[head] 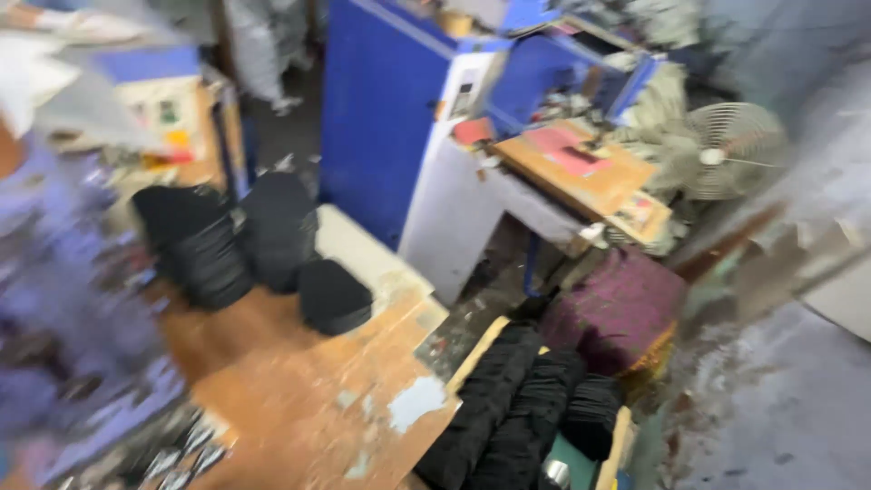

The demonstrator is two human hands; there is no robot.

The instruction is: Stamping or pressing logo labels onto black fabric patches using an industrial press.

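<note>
Black stacks [272, 227] of flat cut pieces, could be fabric or foam, sit on the worn wooden table [318, 399], toward its far left end: two tall piles side by side and a shorter pile [334, 295] just in front of them, nearer the table's middle. Neither hand shows anywhere in the shot, so I can't tell whether they're apart, together or holding something, and I can't say which one is nearer the piles. All I can say is the piles lie ahead and a bit left of where the camera looks down, and the tall ones lean slightly. The whole left edge is a purple-ish smear [54, 299], too blurred to name, maybe a sleeve or cloth. Off the table's right edge there's a wooden box [617, 440] with more black pieces [522, 408] lined up in rows, cut off at the bottom. Behind that sits a dark red cushion-like thing [617, 308], then a blue machine [399, 109] with a wooden work surface [581, 168], and a fan [730, 150] on the right. Everything's motion-blurred, so fine detail is a wash.
</note>
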